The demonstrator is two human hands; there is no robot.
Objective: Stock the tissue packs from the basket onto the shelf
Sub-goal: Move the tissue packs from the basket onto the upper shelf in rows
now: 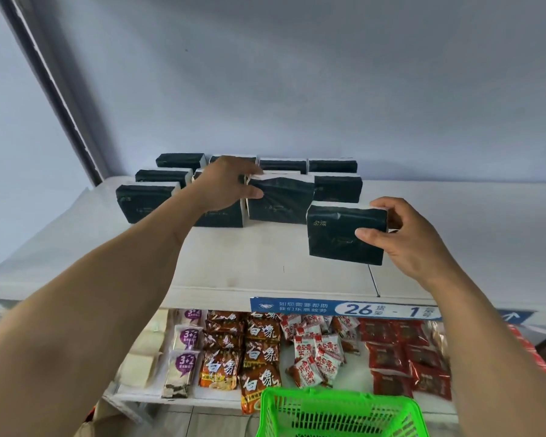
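On the white top shelf (265, 263), as the head camera sees it, dark green rectangular tissue packs in glossy plastic wrap with white paper ends stand upright in columns running back toward the pale wall (297, 74), and both bare hands are busy among them. The left hand (226, 184) is closed around the upper left corner of the front pack of the third column (281, 200), thumb on its face and fingers over its top edge. The right hand (404, 234) pinches another dark green tissue pack (344, 236) by its right end, thumb in front and fingers behind; this pack is upright with its long axis running left to right, its lower edge seemingly just above the shelf surface (whether it touches I cannot tell). It sits forward of and slightly right of the fourth column, whose nearest pack (339, 189) stands farther back, so the open slot lies straight behind the held pack and the right hand is plainly the nearer one to fill it. The wrap looks slick and creased, the packs soft-sided yet blocky, likely to compress a little under a grip. Below the shelf's blue label strip (344, 309) lie bright snack packets (262, 351), and the bright green plastic mesh basket (341, 414) sits at the bottom edge, its contents not visible.
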